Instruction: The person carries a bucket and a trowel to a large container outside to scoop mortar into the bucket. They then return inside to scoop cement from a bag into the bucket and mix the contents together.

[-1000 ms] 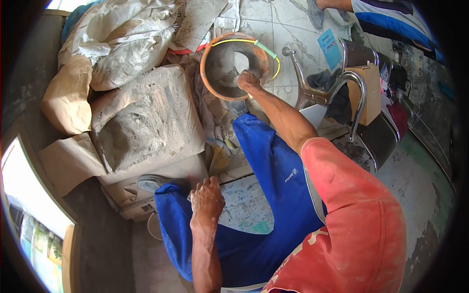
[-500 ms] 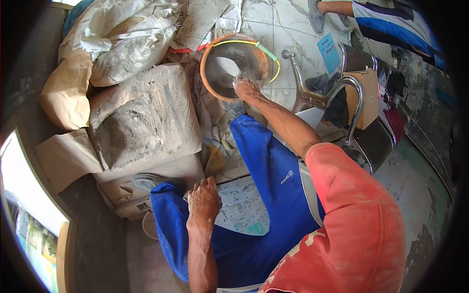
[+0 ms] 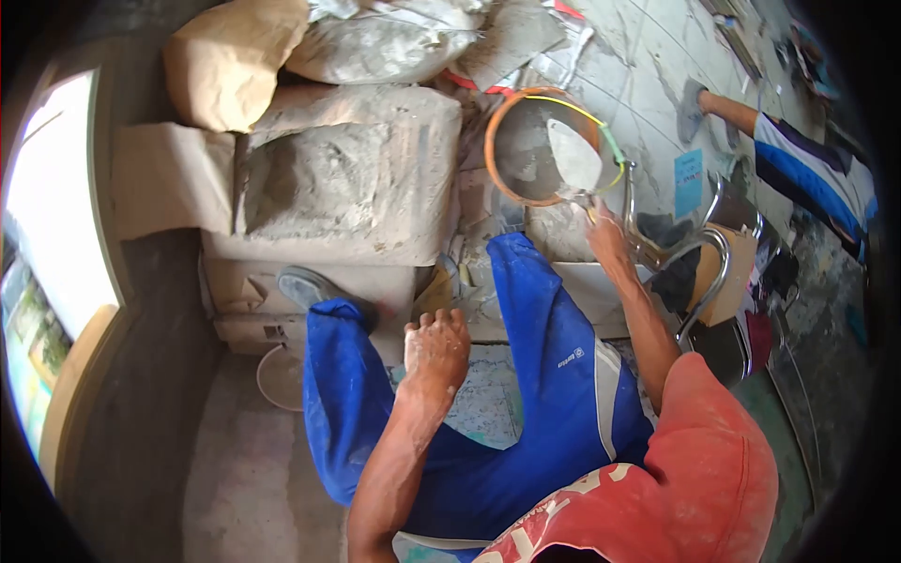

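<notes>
My right hand [image 3: 603,228] is closed round the handle of a trowel [image 3: 574,158], whose pale blade lies over the mouth of an orange bucket [image 3: 495,155]. Grey wet mix [image 3: 526,150] shows inside the bucket, and a yellow wire handle with a green grip [image 3: 611,143] leans on its right rim. Above my left knee, my left hand [image 3: 437,352] is curled with its fingers bent; whether it holds anything is hidden.
An opened cement bag [image 3: 413,169] lies left of the bucket, with sacks [image 3: 385,47] behind it. Metal chairs [image 3: 718,246] and a cardboard box [image 3: 727,272] stand right. Another person's leg [image 3: 734,113] shows upper right. A small bucket [image 3: 280,377] sits lower left.
The view has shifted, so the bucket and bags appear further right. My right hand has drawn back towards the bucket's near rim, and the trowel blade now shows fully above the mix.
</notes>
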A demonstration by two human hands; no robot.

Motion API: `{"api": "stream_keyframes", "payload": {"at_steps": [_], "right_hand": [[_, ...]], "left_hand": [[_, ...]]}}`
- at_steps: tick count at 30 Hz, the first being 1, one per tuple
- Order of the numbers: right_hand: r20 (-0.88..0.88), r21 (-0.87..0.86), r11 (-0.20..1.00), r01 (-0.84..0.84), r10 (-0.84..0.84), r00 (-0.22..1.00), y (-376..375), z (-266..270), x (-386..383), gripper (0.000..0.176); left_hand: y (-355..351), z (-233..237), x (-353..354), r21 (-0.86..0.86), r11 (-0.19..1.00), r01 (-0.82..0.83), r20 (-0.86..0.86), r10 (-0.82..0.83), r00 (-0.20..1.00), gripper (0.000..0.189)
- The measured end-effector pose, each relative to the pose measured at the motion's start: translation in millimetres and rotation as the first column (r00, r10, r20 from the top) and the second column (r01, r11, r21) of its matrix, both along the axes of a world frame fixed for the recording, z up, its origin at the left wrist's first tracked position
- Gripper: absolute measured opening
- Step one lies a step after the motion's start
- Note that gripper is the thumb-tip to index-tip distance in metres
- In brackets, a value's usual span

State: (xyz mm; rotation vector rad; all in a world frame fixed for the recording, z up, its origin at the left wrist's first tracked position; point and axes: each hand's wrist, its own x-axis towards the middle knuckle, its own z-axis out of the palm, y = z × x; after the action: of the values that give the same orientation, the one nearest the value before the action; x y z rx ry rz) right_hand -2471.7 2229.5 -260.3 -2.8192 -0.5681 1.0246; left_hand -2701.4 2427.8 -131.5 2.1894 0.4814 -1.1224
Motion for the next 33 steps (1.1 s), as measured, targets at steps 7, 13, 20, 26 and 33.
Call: {"api": "stream_keyframes", "payload": {"at_steps": [7, 13, 20, 26, 33], "right_hand": [[-0.015, 0.335, 0.836, -0.434, 0.465, 0.885, 166, 43, -66, 0.027], [0.218, 0.217, 0.498, -0.839, 0.813, 0.539, 303, -91, -156, 0.034], [0.101, 0.187, 0.559, -0.807, 0.807, 0.582, 321, -151, -210, 0.031], [-0.16, 0.179, 0.572, -0.801, 0.82, 0.55, 330, -132, -207, 0.025], [-0.192, 0.359, 0.643, -0.676, 0.76, 0.621, 303, -108, -154, 0.046]], "left_hand": [[9, 17, 4, -0.097, 0.995, -0.003, -0.064, -0.004, 0.998, 0.027], [14, 12, -11, -0.095, 0.991, -0.099, -0.132, 0.086, 0.988, 0.026], [23, 28, -31, -0.036, 0.982, -0.186, -0.09, 0.182, 0.979, 0.02], [32, 26, -36, -0.091, 0.962, -0.258, -0.084, 0.25, 0.965, 0.024], [28, 24, -33, -0.059, 0.983, -0.174, -0.057, 0.171, 0.984, 0.026]]}}
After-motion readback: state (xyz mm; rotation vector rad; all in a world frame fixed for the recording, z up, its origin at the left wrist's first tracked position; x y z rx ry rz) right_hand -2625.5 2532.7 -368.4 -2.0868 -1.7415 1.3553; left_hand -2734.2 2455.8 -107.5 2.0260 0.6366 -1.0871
